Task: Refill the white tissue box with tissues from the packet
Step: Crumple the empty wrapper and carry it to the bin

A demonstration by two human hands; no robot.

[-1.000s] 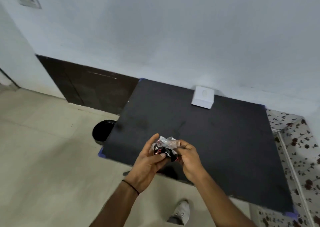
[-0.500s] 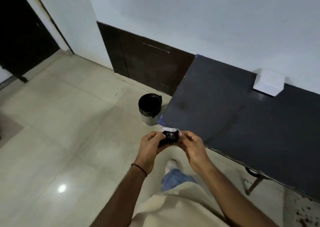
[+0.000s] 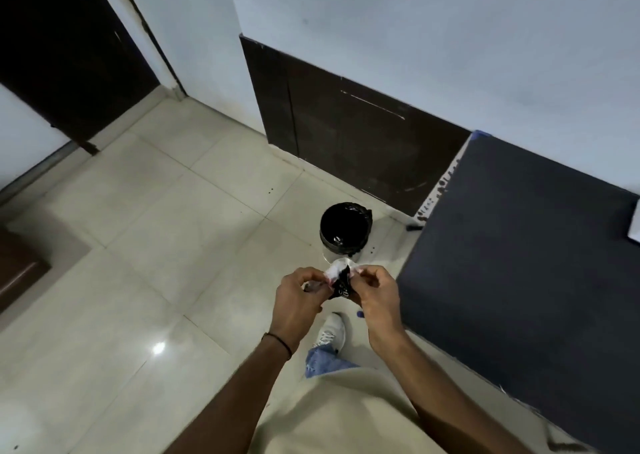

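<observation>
A small crumpled packet [image 3: 341,282], black with clear and white plastic, is pinched between both hands over the floor. My left hand [image 3: 298,298] grips its left side and my right hand [image 3: 375,296] grips its right side. The white tissue box [image 3: 635,223] shows only as a sliver at the right frame edge, resting on the black table [image 3: 519,246]. Both hands are well left of the box, just off the table's near left corner.
A round bin with a black liner [image 3: 344,228] stands on the tiled floor just beyond my hands, beside the table's left edge. A dark wall panel [image 3: 346,142] runs behind it. My white shoe [image 3: 329,334] is below the hands. A dark doorway [image 3: 62,55] is at far left.
The view has swung left, away from the table toward the floor and bin. The hands have carried the crumpled packet off the table edge to a spot close above the bin.
</observation>
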